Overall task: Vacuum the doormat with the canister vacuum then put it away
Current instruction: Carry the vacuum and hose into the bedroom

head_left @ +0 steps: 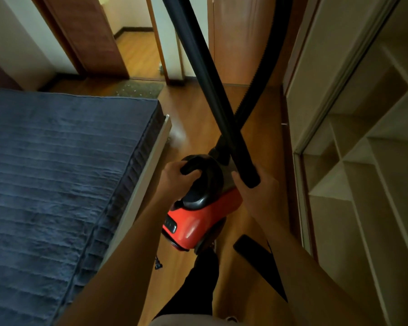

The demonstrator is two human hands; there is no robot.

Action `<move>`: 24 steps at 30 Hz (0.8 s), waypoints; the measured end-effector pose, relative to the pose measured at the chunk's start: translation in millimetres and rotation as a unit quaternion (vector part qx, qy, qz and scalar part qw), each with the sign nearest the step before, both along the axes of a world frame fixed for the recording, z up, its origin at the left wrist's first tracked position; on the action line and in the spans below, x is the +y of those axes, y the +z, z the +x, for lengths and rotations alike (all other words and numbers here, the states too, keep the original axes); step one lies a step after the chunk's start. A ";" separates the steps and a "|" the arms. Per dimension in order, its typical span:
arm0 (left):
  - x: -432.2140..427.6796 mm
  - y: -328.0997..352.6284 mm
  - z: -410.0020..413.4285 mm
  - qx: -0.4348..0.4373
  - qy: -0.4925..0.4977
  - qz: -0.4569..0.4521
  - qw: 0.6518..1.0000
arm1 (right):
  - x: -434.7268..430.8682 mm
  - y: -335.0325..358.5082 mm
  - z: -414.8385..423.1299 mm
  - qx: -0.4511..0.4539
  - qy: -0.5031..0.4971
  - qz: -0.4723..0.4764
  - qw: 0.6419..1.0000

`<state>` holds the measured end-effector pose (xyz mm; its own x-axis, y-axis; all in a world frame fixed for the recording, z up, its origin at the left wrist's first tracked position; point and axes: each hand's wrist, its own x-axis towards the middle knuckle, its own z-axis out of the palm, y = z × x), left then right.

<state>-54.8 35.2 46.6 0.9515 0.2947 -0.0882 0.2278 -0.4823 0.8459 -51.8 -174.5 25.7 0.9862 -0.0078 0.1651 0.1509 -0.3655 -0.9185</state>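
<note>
Left hand (pixel 177 175) has its fingers curled tightly around the black handle (pixel 191 168) on top of the red vacuum (pixel 198 220), so it holds the machine from above. Right hand (pixel 257 191) is closed around the lower end of the black tube (pixel 222 102), with the thumb lying along the side of the tube. The tube goes up from this hand to the left and leaves the picture at the top. A ribbed hose (pixel 246 104) crosses behind the tube and goes down to the front of the vacuum.

On the left side is a bed (pixel 57 172) with a dark blue cover, and its corner is near the left forearm. Beyond the far end of the bed the doormat (pixel 139 89) lies flat on the wooden floor (pixel 193 118), in front of an open brown door (pixel 87 31). The doormat is well apart from both hands and from the vacuum, further into the room and a little to the left of them.

The vacuum is between the two forearms, just beside the bed edge. If it touches the floor, I cannot tell. A plug (pixel 158 263) hangs below the vacuum's left side. Under the vacuum a leg (pixel 205 278) in dark trousers shows. On the right stand pale open shelves (pixel 363 184), close to the right arm.
</note>
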 end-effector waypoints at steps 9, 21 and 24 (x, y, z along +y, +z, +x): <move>30.1 -4.1 168.8 -0.013 -0.004 -0.009 1.000 | 35.5 -4.1 173.1 0.003 0.022 -0.029 0.999; 62.8 28.3 380.2 -0.041 -0.051 -0.011 0.998 | 73.7 30.1 369.8 0.011 0.008 0.003 1.000; 62.7 26.7 425.6 -0.053 -0.037 0.011 0.998 | 71.9 24.3 417.5 0.001 0.005 0.006 1.000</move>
